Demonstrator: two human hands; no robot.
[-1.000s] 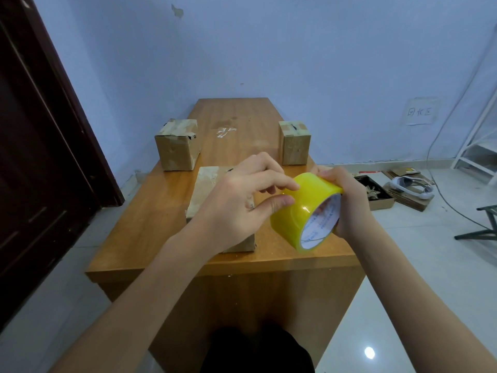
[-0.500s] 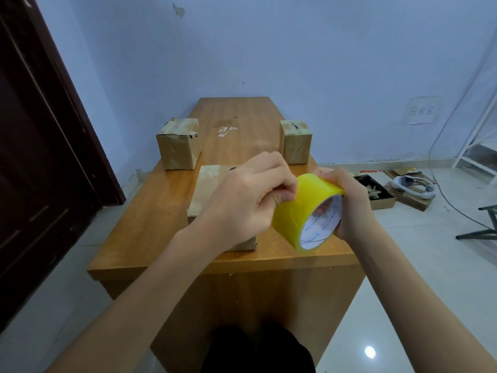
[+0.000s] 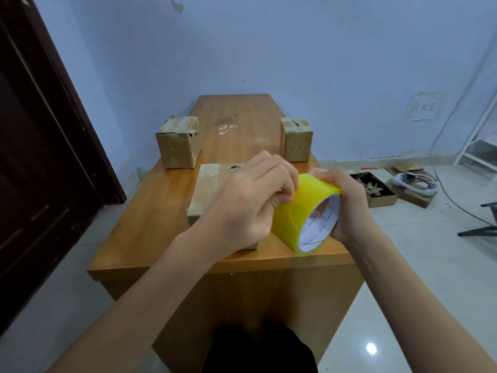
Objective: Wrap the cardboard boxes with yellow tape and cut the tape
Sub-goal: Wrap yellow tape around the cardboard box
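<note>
A roll of yellow tape [image 3: 294,215] hangs in the air above the near edge of the wooden table [image 3: 150,224]. My right hand [image 3: 347,203] grips the roll from its right side. My left hand [image 3: 250,203] has its fingers curled against the roll's upper left surface, fingertips picking at the tape. Behind my left hand lies a long cardboard box [image 3: 208,189], mostly hidden. Two smaller cardboard boxes stand farther back, one at the left [image 3: 178,142] and one at the right [image 3: 297,140].
A dark door [image 3: 40,157] stands at the left. On the floor at the right lie a dark tray of scraps [image 3: 372,188], flattened cardboard with a white device [image 3: 414,183], a cable and a white rack leg [image 3: 473,141].
My left hand's fingers have curled in from a stretched pose and now press on the top of the roll. The roll has tilted slightly and stays in my right hand.
</note>
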